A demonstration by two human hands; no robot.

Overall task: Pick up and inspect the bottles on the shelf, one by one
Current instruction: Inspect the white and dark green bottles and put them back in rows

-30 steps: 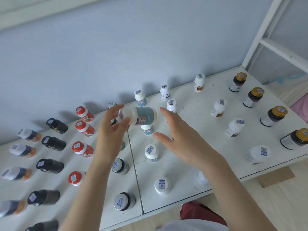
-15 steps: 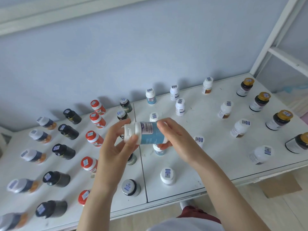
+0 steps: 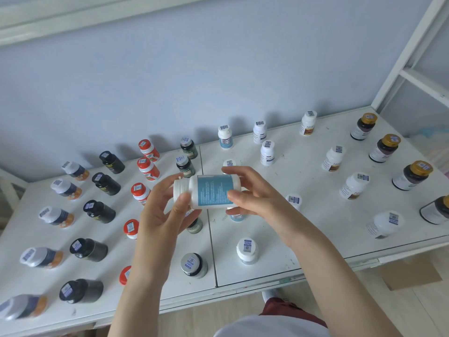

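Centrally, above the shelf (image 3: 303,239), holds a blue-labelled white bottle (image 3: 211,193) sideways, with left hand (image 3: 160,215) curled round its cap end, right hand (image 3: 257,198) pinching its base end between thumb and fingers; other bottles (image 3: 247,250) around.

Storeroom-like room: white shelf (image 3: 301,166), rows of stickered pill bottles (image 3: 267,153), blue wall (image 3: 194,69)

White bottle (image 3: 206,192) with teal label, white shelf (image 3: 303,239), red-capped bottles (image 3: 148,148)
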